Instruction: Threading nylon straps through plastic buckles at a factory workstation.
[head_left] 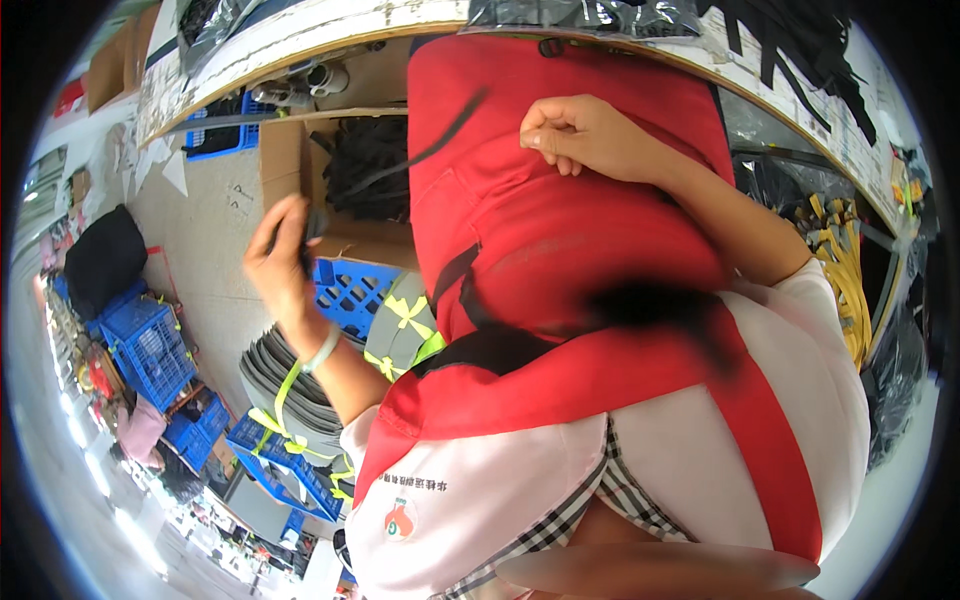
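My left hand [283, 255], with a pale bracelet on its wrist, is raised beside an open cardboard box [285, 165]. Its fingers are curled closed, and something dark shows by the thumb, too small to name. Black straps [370, 165] lie heaped in the box. One loose black strap [450, 133] stretches from the box across the edge of my red apron [560, 220]; whether a hand holds it I cannot tell. Over my lap, my right hand [595, 140] is bent inward, thumb and fingers drawn together with nothing visible in them.
A worn white worktable [400, 18] runs along the far side, with black straps [800, 50] at its right. Grey rolls [290, 390] with yellow-green ties stand by my left arm near blue crates [148, 345]. Yellow straps [840, 270] hang at the right.
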